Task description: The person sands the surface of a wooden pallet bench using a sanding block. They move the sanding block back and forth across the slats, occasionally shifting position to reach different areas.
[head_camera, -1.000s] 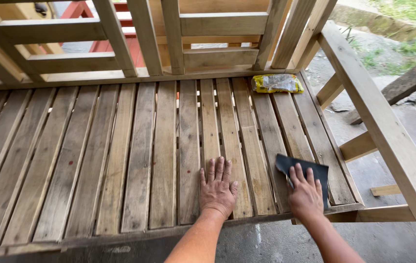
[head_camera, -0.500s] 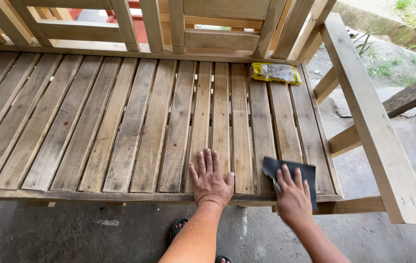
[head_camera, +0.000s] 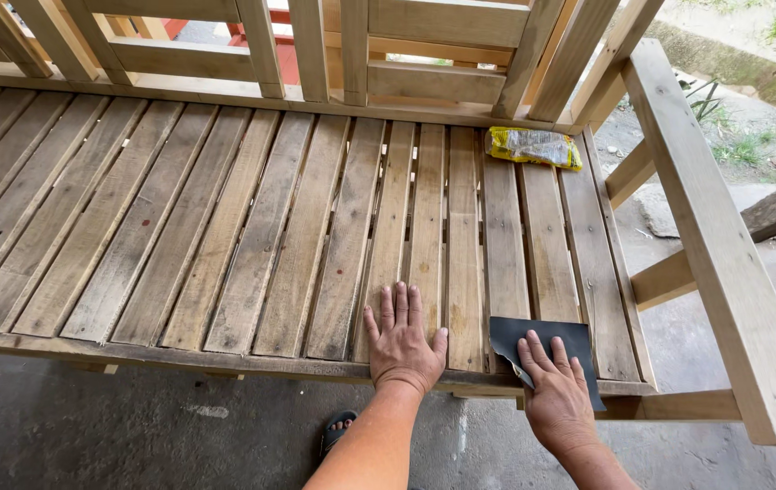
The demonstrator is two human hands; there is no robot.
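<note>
A slatted wooden bench seat (head_camera: 225, 227) fills the view. My left hand (head_camera: 403, 340) lies flat, fingers spread, on the slats near the front edge. Just to its right, my right hand (head_camera: 556, 399) presses a dark sheet of sandpaper (head_camera: 542, 340) flat against the slats at the front right corner. The fingers lie on top of the sheet, and its near part is hidden under the hand.
A yellow plastic packet (head_camera: 533, 147) lies at the back right of the seat. The slatted backrest (head_camera: 343, 54) runs along the far side. A wooden armrest (head_camera: 715, 245) rises at the right. Below is grey concrete floor (head_camera: 88, 426), with a sandalled foot (head_camera: 338, 426).
The view has shifted, so the bench sits further left and higher. Both hands stay near the front edge; the right hand with the sandpaper has slid slightly along the slats.
</note>
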